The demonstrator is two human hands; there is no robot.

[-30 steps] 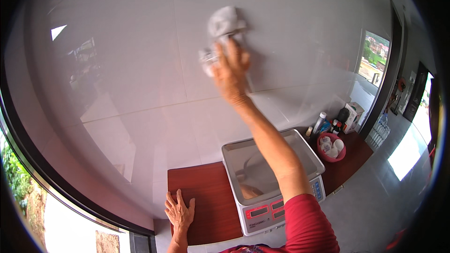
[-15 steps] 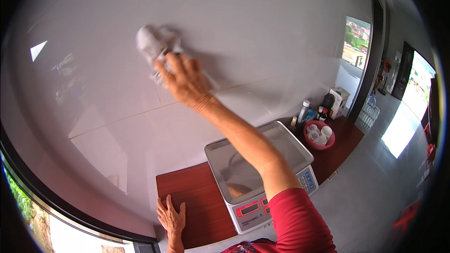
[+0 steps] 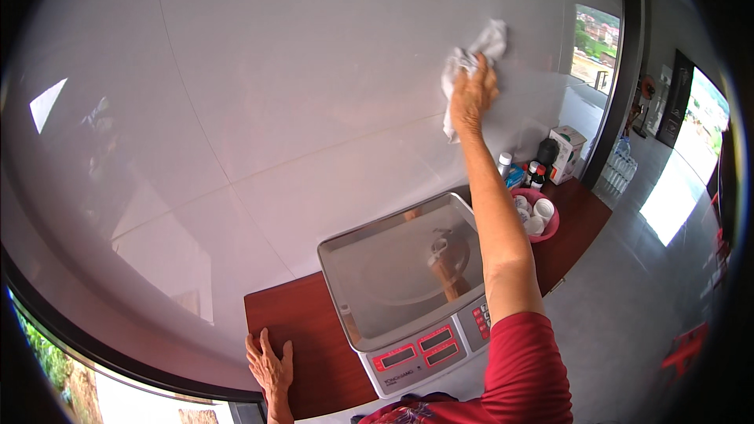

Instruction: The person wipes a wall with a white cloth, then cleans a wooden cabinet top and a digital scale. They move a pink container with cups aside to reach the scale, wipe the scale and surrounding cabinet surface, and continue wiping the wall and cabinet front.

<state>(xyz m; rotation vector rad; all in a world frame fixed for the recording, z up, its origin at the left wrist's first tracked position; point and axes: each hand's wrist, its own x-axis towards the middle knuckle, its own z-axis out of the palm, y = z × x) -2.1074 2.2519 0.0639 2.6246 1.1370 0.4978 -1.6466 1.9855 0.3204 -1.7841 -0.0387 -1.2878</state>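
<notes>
A crumpled white cloth is pressed against the glossy tiled wall under my right hand, its fingers closed over the fabric. Parts of the cloth stick out above and to the left of the fingers. My right arm reaches up past the right side of a weighing scale with a steel pan. Resting on the left end of the reddish-brown wooden top is my left hand, fingers spread and holding nothing.
Right of the scale stand a pink bowl of white cups, several small bottles and a white box. A dark door frame rises beyond them. Packed water bottles stand on the grey floor. A curved black frame edge borders the lower left.
My right hand has swept the cloth along the wall from the left to the right. The left hand stays on the wooden top. The view has shifted slightly.
</notes>
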